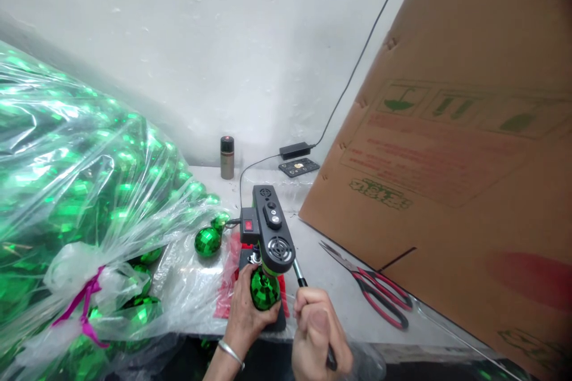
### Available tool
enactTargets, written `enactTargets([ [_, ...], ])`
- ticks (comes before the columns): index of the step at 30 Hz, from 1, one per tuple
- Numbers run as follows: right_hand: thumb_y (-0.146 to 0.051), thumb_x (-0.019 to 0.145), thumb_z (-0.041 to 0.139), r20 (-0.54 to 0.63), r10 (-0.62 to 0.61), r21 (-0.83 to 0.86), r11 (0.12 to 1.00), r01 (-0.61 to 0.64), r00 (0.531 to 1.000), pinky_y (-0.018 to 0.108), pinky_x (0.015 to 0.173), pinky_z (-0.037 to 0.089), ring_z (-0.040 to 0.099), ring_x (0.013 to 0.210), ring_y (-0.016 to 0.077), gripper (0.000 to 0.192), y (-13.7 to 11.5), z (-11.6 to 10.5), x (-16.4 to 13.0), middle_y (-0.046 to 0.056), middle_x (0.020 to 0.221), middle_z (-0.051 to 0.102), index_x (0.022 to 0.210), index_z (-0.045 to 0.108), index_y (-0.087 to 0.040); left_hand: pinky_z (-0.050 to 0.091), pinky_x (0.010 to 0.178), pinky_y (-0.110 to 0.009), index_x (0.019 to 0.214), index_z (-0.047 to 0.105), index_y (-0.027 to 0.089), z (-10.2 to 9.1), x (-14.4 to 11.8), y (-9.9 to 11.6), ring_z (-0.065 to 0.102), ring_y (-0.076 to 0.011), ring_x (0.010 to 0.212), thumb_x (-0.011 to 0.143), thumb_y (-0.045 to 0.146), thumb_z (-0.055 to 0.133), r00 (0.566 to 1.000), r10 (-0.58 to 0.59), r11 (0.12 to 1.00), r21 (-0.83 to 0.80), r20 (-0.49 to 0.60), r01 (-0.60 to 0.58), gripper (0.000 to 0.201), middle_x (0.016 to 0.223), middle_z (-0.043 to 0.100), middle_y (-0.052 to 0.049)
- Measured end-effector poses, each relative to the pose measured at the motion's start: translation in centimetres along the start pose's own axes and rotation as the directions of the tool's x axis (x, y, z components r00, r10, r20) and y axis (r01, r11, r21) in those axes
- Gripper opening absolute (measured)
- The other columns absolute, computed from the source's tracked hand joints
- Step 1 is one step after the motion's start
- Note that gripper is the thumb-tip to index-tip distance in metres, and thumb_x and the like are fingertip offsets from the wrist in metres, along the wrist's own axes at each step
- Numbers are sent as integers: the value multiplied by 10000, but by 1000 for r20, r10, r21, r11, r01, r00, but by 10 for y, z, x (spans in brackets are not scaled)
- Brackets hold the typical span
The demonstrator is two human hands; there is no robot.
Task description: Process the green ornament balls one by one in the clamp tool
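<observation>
White wall (134, 24) behind, pale bench (308, 250) below it. Green faceted bauble (266, 289) sits right under the near, round end of the black lever machine (273, 229); can't tell if they touch. Bauble's roundish, no clear long axis. Left hand (245, 308) is on it, grip curved round its left and near sides. Lever (299, 271) slants near-right; right hand (318, 327) has a closed-fist grip on its black handle (331, 359).
</observation>
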State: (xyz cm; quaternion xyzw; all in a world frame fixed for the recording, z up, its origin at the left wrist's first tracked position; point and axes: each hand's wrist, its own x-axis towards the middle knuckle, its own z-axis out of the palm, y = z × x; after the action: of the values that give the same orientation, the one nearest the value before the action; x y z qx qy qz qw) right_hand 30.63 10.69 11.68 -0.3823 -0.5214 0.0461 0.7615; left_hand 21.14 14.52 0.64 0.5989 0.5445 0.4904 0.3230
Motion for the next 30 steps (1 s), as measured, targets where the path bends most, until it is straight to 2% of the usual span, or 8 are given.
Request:
enactTargets([
  [5, -144, 1047, 457, -13, -28, 13, 1000, 28, 1000, 230, 534, 408, 524, 602, 115, 370, 3, 1, 0, -41, 602, 448, 685, 468, -214, 551, 1089, -605, 1337, 547, 169, 4, -1, -6, 679, -386, 1239, 661, 320, 812, 999, 51, 998, 34, -10, -50, 742, 1304, 685, -172],
  [11, -112, 1044, 430, 0, -4, 20, 1000, 4, 1000, 229, 522, 394, 507, 588, 107, 345, 7, -2, -6, -32, 641, 493, 719, 485, -213, 566, 1070, -607, 1350, 518, 148, 5, -2, -11, 685, -393, 1237, 681, 324, 806, 996, 88, 994, 69, -21, -86, 749, 1294, 684, -198],
  [16, -95, 1049, 402, 54, -92, -43, 995, 94, 994, 248, 556, 416, 531, 630, 119, 358, 22, -7, -26, -9, 706, 530, 720, 480, -211, 570, 1078, -590, 1344, 550, 157, 4, -2, -8, 690, -390, 1245, 676, 304, 828, 994, 106, 991, 84, -14, -104, 738, 1311, 689, -192],
  [21, -191, 1086, 393, 74, -150, -48, 987, 154, 986, 303, 642, 467, 545, 653, 135, 373, 36, -11, -38, 5, 750, 576, 731, 504, -209, 572, 1076, -595, 1344, 564, 148, 4, -3, -8, 693, -397, 1241, 679, 344, 844, 995, 99, 992, 86, -27, -96, 748, 1306, 695, -196],
  [24, -188, 1079, 424, 104, -127, -30, 991, 131, 986, 293, 628, 448, 546, 667, 137, 370, 25, -11, -25, 8, 743, 580, 718, 505, -207, 576, 1075, -587, 1337, 570, 156, 5, -3, -9, 694, -389, 1235, 664, 306, 835, 995, 99, 992, 83, -24, -96, 739, 1303, 695, -185],
  [28, -145, 1061, 465, 51, 72, -29, 997, -70, 996, 271, 577, 392, 551, 650, 136, 369, -14, -2, 16, -16, 661, 510, 700, 488, -216, 584, 1073, -570, 1352, 557, 165, 4, 2, -8, 707, -365, 1214, 662, 274, 828, 995, 101, 993, 71, -26, -99, 750, 1283, 703, -163],
  [30, -180, 1066, 487, 55, 123, -43, 992, -121, 991, 271, 573, 380, 544, 630, 131, 405, -31, 5, 35, -25, 628, 482, 664, 464, -217, 594, 1068, -560, 1372, 541, 165, 1, 0, -9, 712, -359, 1221, 681, 268, 826, 990, 135, 988, 80, -36, -132, 754, 1299, 704, -168],
])
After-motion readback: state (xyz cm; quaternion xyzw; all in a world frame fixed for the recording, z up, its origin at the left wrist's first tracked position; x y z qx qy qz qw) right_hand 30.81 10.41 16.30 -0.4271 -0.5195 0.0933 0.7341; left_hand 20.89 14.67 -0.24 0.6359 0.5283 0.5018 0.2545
